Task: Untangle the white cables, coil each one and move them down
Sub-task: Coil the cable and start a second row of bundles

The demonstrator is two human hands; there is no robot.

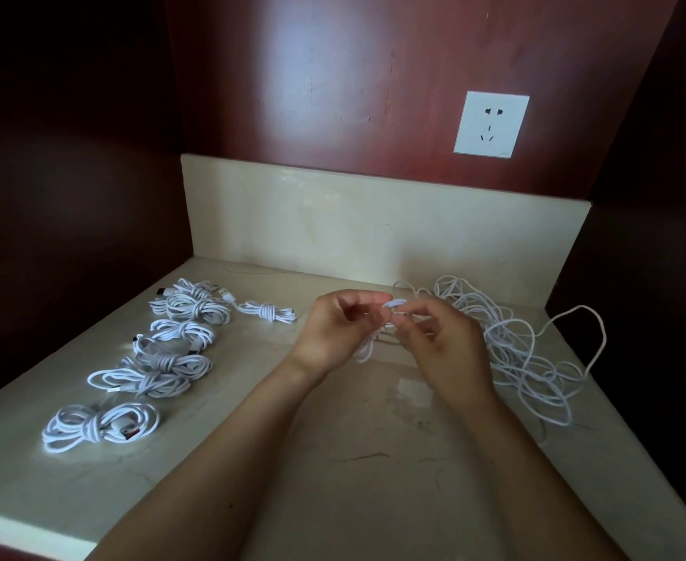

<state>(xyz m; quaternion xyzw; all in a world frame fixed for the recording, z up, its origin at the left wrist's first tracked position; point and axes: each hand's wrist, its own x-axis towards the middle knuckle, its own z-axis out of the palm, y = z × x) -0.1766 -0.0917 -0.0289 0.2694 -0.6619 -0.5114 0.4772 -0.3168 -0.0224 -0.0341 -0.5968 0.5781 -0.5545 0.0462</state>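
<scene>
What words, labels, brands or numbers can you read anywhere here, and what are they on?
None can be read.
White square wall socket plate: a faint mark in its lower right corner, too small to read.
Coiled white cable bundles: no print visible.

All I get on my feed is two bare arms, in view from the near edge up. The left forearm (219, 459) and right forearm (527, 459) are uncovered right to the wrists. The left hand (333, 330) and right hand (442, 342) are bare too. There's one tiny dark spot (231, 506) on the left forearm. The nails are too blurry to make out.
</scene>
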